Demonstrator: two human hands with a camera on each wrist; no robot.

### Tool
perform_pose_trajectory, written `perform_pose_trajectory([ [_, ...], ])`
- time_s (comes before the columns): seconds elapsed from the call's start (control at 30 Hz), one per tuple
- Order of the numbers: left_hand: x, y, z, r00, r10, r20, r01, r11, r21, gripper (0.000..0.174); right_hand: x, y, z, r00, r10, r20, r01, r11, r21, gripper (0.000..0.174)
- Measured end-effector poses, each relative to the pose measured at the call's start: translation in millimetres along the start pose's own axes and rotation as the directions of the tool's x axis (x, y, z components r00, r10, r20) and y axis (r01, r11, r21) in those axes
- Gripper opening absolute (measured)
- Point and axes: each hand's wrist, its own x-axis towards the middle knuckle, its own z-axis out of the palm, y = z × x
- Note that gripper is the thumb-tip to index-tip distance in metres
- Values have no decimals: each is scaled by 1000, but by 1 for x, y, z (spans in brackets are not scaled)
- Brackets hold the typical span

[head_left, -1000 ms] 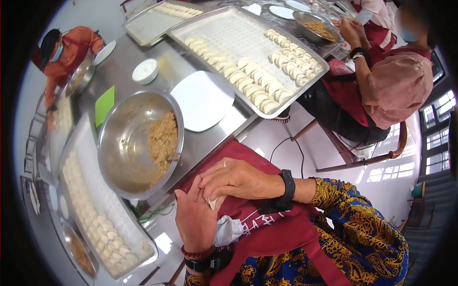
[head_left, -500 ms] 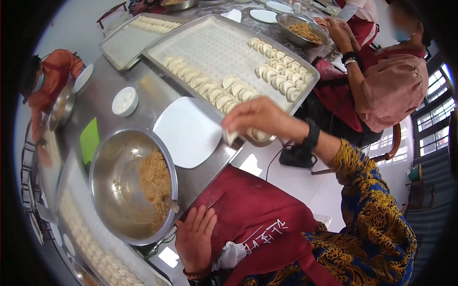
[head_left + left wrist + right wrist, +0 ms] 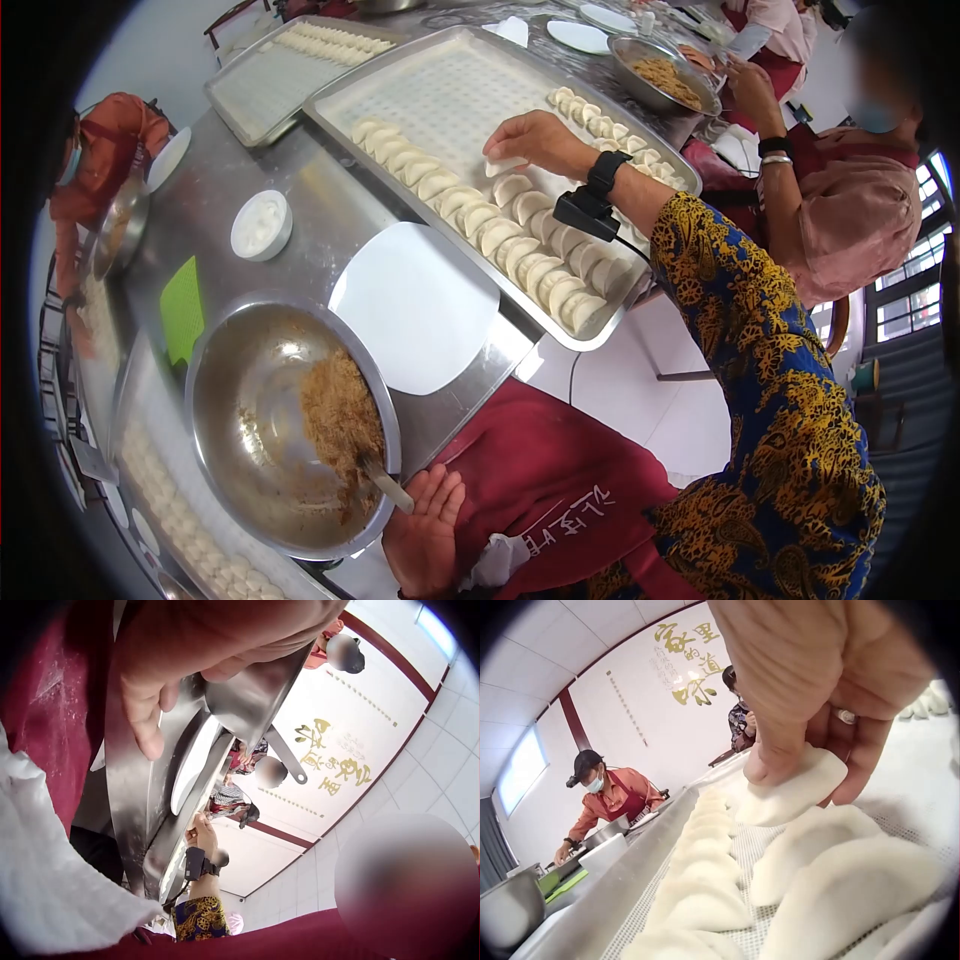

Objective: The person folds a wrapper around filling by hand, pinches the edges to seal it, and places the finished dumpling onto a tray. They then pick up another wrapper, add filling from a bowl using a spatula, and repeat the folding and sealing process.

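Observation:
A pale dumpling (image 3: 799, 787) is pinched between the thumb and fingers of my right hand (image 3: 542, 143). It hangs at the head of a row of dumplings (image 3: 515, 255) on the large metal tray (image 3: 330, 118), which has a perforated liner. My left hand (image 3: 425, 535) lies palm up with nothing in it, beside the rim of a big steel bowl (image 3: 205, 400). Brown filling (image 3: 340, 410) is heaped in that bowl, with a utensil handle (image 3: 388, 490) sticking out over the rim. In the left wrist view the fingers (image 3: 146, 724) hang near the bowl's metal side.
A white board (image 3: 415, 310) lies between bowl and tray. Further left are a small white bowl (image 3: 262, 225) and a green sheet (image 3: 182, 310). Another dumpling tray (image 3: 255, 95) stands behind. A person (image 3: 840, 210) sits at the right, another (image 3: 110, 160) works at the far left.
My right hand left my left hand with the dumpling, crossed the white board and reached over the large tray. The left hand stayed low by the bowl, palm now bare.

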Motion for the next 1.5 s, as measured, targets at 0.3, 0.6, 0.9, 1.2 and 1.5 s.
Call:
perform_pose_trajectory([
  [0.3,4,2,-7,998,-50,-40,52,997,49,50,9,13,12,996,-73,55,76,996,-57,10],
  [0.6,0,3,-10,999,-44,3,44,990,131,48,10,13,12,982,-69,176,92,987,-130,13],
  [0.9,-12,4,-1,1000,3,-5,-3,999,50,49,-17,-4,16,983,-179,46,184,931,-317,28],
  [1.2,-37,-1,-21,956,193,220,-196,981,-10,50,-73,-37,31,869,-476,136,492,799,-345,24],
  [1.5,-50,-12,-5,885,349,309,-323,937,-133,53,-198,-80,102,787,-576,219,615,762,-205,31],
])
